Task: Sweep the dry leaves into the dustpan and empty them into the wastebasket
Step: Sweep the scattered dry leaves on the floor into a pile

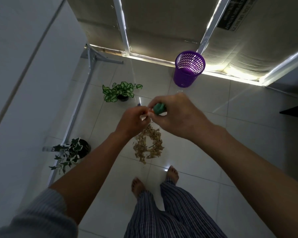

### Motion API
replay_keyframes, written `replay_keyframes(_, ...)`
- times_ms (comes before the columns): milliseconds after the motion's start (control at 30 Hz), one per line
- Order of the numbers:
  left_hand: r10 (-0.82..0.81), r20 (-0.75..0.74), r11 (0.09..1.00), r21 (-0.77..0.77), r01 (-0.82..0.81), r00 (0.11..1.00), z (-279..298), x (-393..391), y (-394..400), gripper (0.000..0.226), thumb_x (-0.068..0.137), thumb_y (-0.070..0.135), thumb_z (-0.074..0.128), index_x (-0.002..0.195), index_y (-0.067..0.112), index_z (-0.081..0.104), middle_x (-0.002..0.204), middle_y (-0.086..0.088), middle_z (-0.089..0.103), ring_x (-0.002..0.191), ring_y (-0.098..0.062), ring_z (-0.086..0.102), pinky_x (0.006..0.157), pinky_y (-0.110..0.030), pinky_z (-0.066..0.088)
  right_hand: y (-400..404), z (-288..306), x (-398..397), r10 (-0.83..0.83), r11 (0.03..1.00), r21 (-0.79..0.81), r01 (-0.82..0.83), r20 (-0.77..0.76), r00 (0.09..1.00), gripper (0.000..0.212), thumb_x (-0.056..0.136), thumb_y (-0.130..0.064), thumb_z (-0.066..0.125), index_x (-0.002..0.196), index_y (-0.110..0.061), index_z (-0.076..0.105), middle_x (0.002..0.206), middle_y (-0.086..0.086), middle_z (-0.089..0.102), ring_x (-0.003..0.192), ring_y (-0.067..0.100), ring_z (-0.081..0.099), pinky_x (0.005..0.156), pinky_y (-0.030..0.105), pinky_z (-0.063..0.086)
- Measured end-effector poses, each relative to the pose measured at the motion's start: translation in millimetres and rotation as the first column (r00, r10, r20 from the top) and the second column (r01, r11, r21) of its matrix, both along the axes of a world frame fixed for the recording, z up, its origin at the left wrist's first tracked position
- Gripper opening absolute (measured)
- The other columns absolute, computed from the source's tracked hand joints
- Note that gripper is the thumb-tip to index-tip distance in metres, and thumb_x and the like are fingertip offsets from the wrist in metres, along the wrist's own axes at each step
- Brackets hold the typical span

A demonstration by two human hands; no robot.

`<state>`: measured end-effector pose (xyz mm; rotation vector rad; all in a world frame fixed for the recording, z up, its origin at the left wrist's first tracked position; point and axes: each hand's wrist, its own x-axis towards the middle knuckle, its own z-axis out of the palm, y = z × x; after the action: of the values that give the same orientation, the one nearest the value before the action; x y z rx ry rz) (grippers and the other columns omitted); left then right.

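Dry leaves (148, 145): heaped on floor directly below both hands. Right hand (175, 115) closed round green handle (159, 108); left hand (133, 121) pinching beside it. Purple wastebasket (188, 69) well beyond leaves.

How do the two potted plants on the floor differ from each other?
The farther plant has bright green leaves with white veining, bunched compactly above its pot. The nearer plant has darker, pointed, ivy-like leaves with pale edges, trailing out across the tiles. The nearer one sits against the white table frame; the farther one stands clear of it. Both sit in dark pots on the tiled floor.
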<state>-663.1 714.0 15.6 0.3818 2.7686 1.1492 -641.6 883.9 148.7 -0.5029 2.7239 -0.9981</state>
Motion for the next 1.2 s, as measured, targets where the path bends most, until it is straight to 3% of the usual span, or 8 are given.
replay_keyframes(133,-0.008,0.166,0.999,0.032,0.002,0.986,-21.2,12.1,10.6,0.007,0.072,0.022,0.058,0.068,0.025,0.053,0.075,-0.010,0.067,0.066,-0.023,0.060,0.055,-0.028,0.040,-6.1,-24.1,10.7,-0.015,0.987,0.158,-0.012,0.170,0.985,0.018,0.094,-0.032,0.067,0.106,-0.019,0.069,0.095,0.005,0.067,0.086,0.021,0.066,0.077,0.038,0.059)
replay_keyframes(300,-0.082,0.318,0.996,0.071,0.062,0.944,-32.1,33.8,24.7,0.020,0.079,0.003,0.065,0.068,0.017,0.055,0.062,0.012,0.052,0.062,-0.005,0.050,0.055,-0.014,0.033,-3.5,-32.9,20.3,0.035,0.946,0.302,-0.118,0.266,0.963,0.017,0.097,-0.025,0.061,0.106,-0.015,0.070,0.096,0.006,0.060,0.088,0.020,0.061,0.071,0.030,0.050)
replay_keyframes(533,-0.096,0.159,0.993,0.079,0.084,0.983,-2.2,24.4,20.7,0.048,0.082,0.003,0.061,0.061,0.039,0.038,0.058,0.018,0.047,0.051,-0.003,0.045,0.047,-0.010,0.027,0.2,-10.6,2.6,0.001,0.982,0.188,-0.035,0.175,0.985,0.016,0.092,-0.026,0.068,0.104,-0.018,0.074,0.096,0.004,0.072,0.088,0.019,0.067,0.080,0.038,0.060)
replay_keyframes(633,-0.079,0.033,0.993,0.088,0.076,0.996,9.8,7.7,14.4,0.038,0.080,0.000,0.062,0.069,0.032,0.044,0.062,0.009,0.054,0.053,-0.015,0.052,0.048,-0.016,0.029,-1.7,6.9,-8.4,-0.011,0.991,0.130,0.003,0.057,0.998,0.016,0.091,-0.028,0.070,0.102,-0.017,0.075,0.094,0.003,0.074,0.084,0.017,0.069,0.078,0.037,0.061)
replay_keyframes(767,-0.014,-0.007,0.988,0.155,0.015,1.000,23.9,-2.9,13.8,0.024,0.080,-0.004,0.059,0.069,0.016,0.054,0.057,0.016,0.047,0.050,0.005,0.049,0.049,-0.005,0.028,-5.4,15.8,-18.0,-0.021,0.990,0.137,0.027,-0.044,0.999,0.020,0.092,-0.032,0.069,0.100,-0.015,0.074,0.088,0.004,0.073,0.080,0.018,0.068,0.075,0.038,0.061)
replay_keyframes(867,0.004,0.100,0.981,0.195,-0.024,0.995,18.3,0.1,15.9,0.012,0.081,-0.009,0.058,0.070,-0.005,0.060,0.056,0.013,0.047,0.050,0.009,0.048,0.049,-0.003,0.033,-8.5,3.8,-8.2,-0.010,0.983,0.184,0.015,-0.028,1.000,0.021,0.094,-0.033,0.066,0.104,-0.015,0.073,0.092,0.005,0.072,0.083,0.019,0.068,0.077,0.037,0.061)
replay_keyframes(1000,-0.060,0.253,0.985,0.172,0.016,0.966,-1.0,21.6,18.2,0.046,0.082,-0.005,0.059,0.058,0.033,0.050,0.059,0.017,0.051,0.054,0.002,0.046,0.051,-0.009,0.035,-11.0,-20.9,19.5,-0.033,0.969,0.247,0.011,0.084,0.996,0.021,0.095,-0.034,0.063,0.099,-0.015,0.072,0.085,0.005,0.069,0.078,0.019,0.066,0.075,0.038,0.060)
replay_keyframes(1200,-0.111,0.385,0.989,0.129,0.066,0.916,-22.2,65.5,15.8,0.046,0.084,0.001,0.059,0.054,0.033,0.046,0.057,0.014,0.051,0.052,0.001,0.046,0.048,-0.008,0.035,-13.5,-34.9,51.0,-0.025,0.957,0.289,-0.033,0.195,0.980,0.024,0.097,-0.032,0.060,0.103,-0.014,0.074,0.086,0.005,0.064,0.076,0.018,0.059,0.067,0.029,0.050)
